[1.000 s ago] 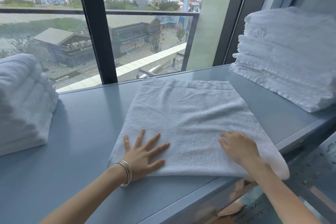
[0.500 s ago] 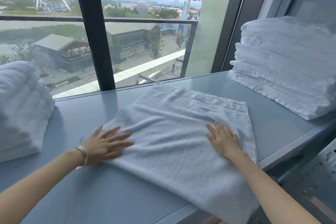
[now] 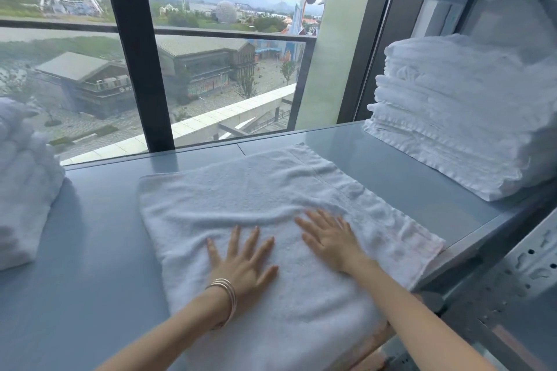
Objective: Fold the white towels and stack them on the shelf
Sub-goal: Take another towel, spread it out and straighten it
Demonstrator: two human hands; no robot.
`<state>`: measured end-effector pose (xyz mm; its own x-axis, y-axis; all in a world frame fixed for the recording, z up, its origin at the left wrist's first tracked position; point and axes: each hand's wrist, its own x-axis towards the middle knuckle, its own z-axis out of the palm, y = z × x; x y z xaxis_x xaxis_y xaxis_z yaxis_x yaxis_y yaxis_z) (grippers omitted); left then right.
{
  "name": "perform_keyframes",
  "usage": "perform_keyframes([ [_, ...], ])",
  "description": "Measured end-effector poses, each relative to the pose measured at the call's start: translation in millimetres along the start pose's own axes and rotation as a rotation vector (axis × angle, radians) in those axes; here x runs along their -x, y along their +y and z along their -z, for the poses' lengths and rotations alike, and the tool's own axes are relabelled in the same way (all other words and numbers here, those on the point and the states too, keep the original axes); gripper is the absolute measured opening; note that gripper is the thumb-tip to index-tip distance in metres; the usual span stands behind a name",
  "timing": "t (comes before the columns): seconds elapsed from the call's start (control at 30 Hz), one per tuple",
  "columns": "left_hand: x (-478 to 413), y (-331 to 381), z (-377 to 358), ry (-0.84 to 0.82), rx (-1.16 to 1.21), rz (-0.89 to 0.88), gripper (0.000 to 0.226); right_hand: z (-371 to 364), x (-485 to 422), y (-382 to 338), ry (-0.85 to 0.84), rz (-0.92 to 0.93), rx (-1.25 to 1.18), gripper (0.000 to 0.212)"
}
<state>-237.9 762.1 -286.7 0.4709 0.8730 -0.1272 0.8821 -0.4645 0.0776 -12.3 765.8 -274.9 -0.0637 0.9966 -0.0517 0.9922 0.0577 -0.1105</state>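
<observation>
Flat across the middle of the shelf [image 3: 99,235], near end drooping over the shelf's front edge: a white towel [image 3: 256,190]. Palm-down on it, close to that front edge: left hand [image 3: 244,265], fingers straight and splayed, gripping nothing, bangles [image 3: 224,295] at the wrist. Just beside, likewise flat and unclenched, pressing the cloth: right hand [image 3: 331,238]. At the shelf's right end, right stack [image 3: 458,117]; at its left end, left stack [image 3: 24,184]. Behind the shelf, window [image 3: 211,69].

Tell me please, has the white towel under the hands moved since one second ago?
Yes. The white towel has turned clockwise on the shelf: its hemmed edge, earlier parallel to the window, now faces the right towel stack.
</observation>
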Motion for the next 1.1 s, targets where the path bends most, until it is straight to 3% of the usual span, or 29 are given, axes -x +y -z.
perform_keyframes([
  [0.07, -9.5, -19.3, 2.2, 0.029, -0.016, -0.06, 0.116, 2.9, -1.0, 27.9, -0.022, -0.115, 0.009, 0.048],
  [0.2, -39.7, -54.1, 16.1, 0.017, -0.088, -0.166, 0.106, 6.9, 16.5, 49.8, -0.018, -0.291, -0.013, 0.049],
  [0.3, -67.5, -84.9, 40.8, -0.01, -0.239, -0.086, 0.091, 4.6, 44.9, 22.2, -0.041, -0.379, 0.105, 0.054],
  [0.4, -79.1, -80.9, 71.7, -0.091, -0.473, 0.171, 0.056, -0.6, 69.1, -25.9, 0.231, -0.247, 0.223, 0.049],
  [0.47, -77.7, -48.7, 73.7, -0.048, -0.486, 0.221, 0.049, -6.4, 66.0, -40.8, 0.381, -0.116, 0.18, 0.036],
  [0.53, -64.8, -7.0, 62.3, -0.002, -0.252, 0.179, 0.05, 0.7, 45.3, -41.3, 0.417, -0.037, 0.059, 0.033],
  [0.6, -42.4, 27.7, 42.2, -0.01, -0.049, 0.131, 0.054, 3.2, 21.9, -29.2, 0.313, 0.057, 0.003, 0.042],
  [0.67, -25.2, 35.9, 19.4, -0.043, -0.033, 0.091, 0.061, 2.1, 0.8, -5.2, 0.135, 0.131, 0.016, 0.059],
  [0.77, -14.9, 9.1, -1.1, 0.087, -0.058, -0.07, 0.075, -1.5, -14.1, 43.3, -0.021, 0.063, 0.014, 0.09],
  [0.87, -26.7, -19.4, 0.3, 0.13, -0.061, -0.157, 0.08, 8.7, -14.4, 80.9, -0.045, -0.059, 0.031, 0.068],
  [0.97, -42.1, -48.7, 15.5, 0.056, -0.102, -0.163, 0.09, 20.3, -4.2, 91.4, -0.062, -0.068, 0.088, 0.075],
  [1.03, -54.1, -67.0, 28.6, 0.025, -0.126, -0.089, 0.093, 23.6, 11.5, 81.7, -0.026, -0.04, 0.156, 0.07],
  [1.1, -53.3, -69.2, 42.9, -0.014, -0.19, 0.088, 0.078, 21.8, 34.9, 70.1, 0.092, 0.047, 0.216, 0.067],
])
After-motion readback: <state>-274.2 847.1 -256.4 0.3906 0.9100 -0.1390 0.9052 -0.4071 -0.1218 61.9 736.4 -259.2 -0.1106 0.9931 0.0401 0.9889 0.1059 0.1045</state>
